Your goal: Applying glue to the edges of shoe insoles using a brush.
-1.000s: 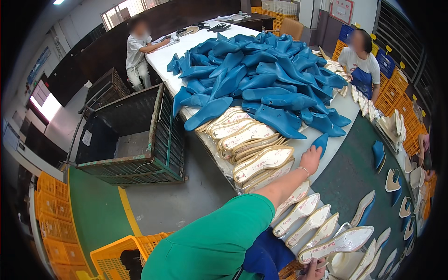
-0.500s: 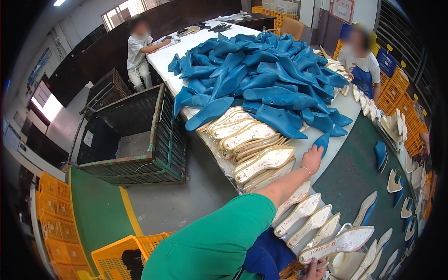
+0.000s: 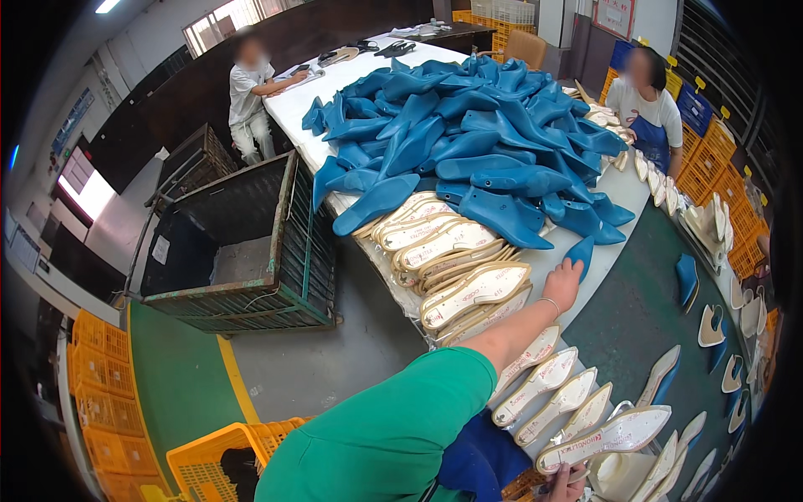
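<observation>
Blue shoe last (image 3: 581, 253): one piece, pointed tip up toward 1 o'clock; lies at 3 o'clock from mid-view, by the edge of the white table (image 3: 293, 109).
Left hand (image 3: 562, 286): fingers bent narrowly together, closed on the near end of that last; green sleeve (image 3: 385, 418) behind, from 7 o'clock.
Right hand (image 3: 570, 487): at 5 o'clock, thumb pressed on the heel end of a white sole (image 3: 611, 437); remaining fingers mostly hidden, their spread cannot be told.
Held sole: tan rim, toe toward 2 o'clock.
Sole row (image 3: 545, 386): white, side by side, between 4 and 5 o'clock.
Sole stacks (image 3: 475, 294): tan-edged, just beside the table's near edge.
Last heap (image 3: 468, 142): blue, loose, at 1 o'clock.
Wheeled cart (image 3: 238, 301): dark, open-topped, 9 o'clock.
Basket (image 3: 201, 464): orange, 7 o'clock.
</observation>
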